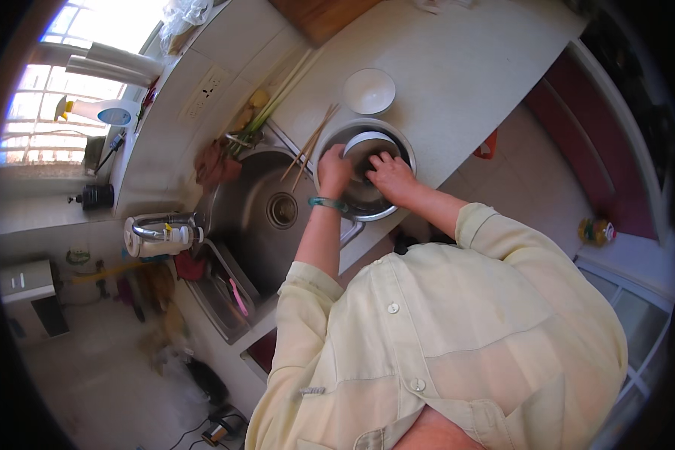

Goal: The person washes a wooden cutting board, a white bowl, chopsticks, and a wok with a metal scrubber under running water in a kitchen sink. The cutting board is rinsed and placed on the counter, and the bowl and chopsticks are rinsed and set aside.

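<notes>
A round metal basin (409, 145) stands on the counter beside the sink, with a white bowl (369, 136) tilted inside it in greyish water. My left hand (335, 170) grips the bowl's left edge; a green bangle (327, 204) circles that wrist. With bent fingers, my right hand (392, 179) reaches into the bowl from the right. Something dark shows by its fingertips, too unclear to name, and whether the fingers hold it is hidden. Just beyond the basin sits another white bowl (369, 91). Several wooden chopsticks (316, 133) lie left of the basin, their ends over the sink.
The stainless-steel sink (247, 180) has a faucet (163, 225) at its left. Green onions (275, 93) and a brown cloth (216, 163) lie along the wall. A pink-handled tool (238, 297) rests in the small side basin. A spray bottle (101, 111) is on the windowsill.
</notes>
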The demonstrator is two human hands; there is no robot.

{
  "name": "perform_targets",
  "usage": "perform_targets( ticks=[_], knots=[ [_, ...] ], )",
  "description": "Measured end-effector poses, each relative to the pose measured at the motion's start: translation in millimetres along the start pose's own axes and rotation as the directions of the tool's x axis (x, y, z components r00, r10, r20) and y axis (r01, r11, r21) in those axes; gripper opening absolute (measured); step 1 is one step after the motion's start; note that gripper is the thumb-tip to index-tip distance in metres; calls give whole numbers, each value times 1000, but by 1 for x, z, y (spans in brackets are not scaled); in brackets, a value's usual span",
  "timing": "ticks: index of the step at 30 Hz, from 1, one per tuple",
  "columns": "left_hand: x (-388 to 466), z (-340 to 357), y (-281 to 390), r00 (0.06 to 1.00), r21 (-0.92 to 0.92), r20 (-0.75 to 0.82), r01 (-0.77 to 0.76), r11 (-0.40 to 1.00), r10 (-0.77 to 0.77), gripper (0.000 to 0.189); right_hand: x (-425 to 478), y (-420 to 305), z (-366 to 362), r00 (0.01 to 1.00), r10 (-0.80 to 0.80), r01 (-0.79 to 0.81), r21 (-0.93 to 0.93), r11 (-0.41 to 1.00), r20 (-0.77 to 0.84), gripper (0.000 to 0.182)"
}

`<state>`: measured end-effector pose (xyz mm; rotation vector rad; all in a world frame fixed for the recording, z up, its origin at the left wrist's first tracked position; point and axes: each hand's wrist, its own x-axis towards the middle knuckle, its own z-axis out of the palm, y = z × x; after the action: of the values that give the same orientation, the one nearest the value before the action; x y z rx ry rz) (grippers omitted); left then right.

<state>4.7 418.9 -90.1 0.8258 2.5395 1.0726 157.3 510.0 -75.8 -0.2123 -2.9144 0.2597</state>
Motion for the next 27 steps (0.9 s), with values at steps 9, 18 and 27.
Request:
perform_targets(
  ticks=[9,18,27],
  knots=[
    [3,2,-8,999,44,13,49,998,-49,23,-1,-3,1,994,11,-12,-11,1000,-112,12],
    [2,-4,-7,967,119,235,72,990,-99,23,-3,-3,-3,990,15,-11,27,1000,-137,11],
    [-16,-10,13,976,75,203,63,995,-77,23,-5,-1,-7,993,36,-18,161,987,-111,20]
  ],
)
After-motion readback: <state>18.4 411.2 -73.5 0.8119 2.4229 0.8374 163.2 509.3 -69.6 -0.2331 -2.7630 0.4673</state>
